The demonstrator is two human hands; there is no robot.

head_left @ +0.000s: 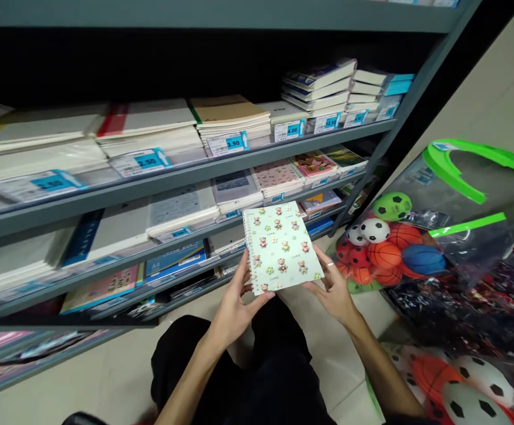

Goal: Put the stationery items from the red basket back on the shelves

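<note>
"What do the hands have?"

"A spiral notebook (pixel 281 248), pale green and printed with little teddy bears and flowers. The left hand (pixel 233 304) is partly closed on its lower left corner, thumb at the bottom edge."

"And the other one?"

"The right hand (pixel 337 293) is partly closed too, gripping the lower right corner; there's a ring (pixel 329 264) on one finger. Both have hold of the same notebook, its wire binding running down the left side."

"Where is it, exactly?"

"Held up over the person's dark-clothed legs (pixel 279 378), in front of the shelving unit (pixel 186 183), cover facing up."

"What's on the shelves?"

"Stacks of paper goods. On the upper tier a brown-covered stack (pixel 233 109) sits behind a price label (pixel 234 143) reading 3.50 (the labels farther left are blurred). One tier down lies a pink patterned spiral notebook (pixel 275 177)."

"And off to the right?"

"A clear bag (pixel 469 227) with bright green trim, standing on the tiled floor. Inside are orange basketballs (pixel 384 254), a blue ball (pixel 423 260) and a green football (pixel 392 206), packed close together"
</note>
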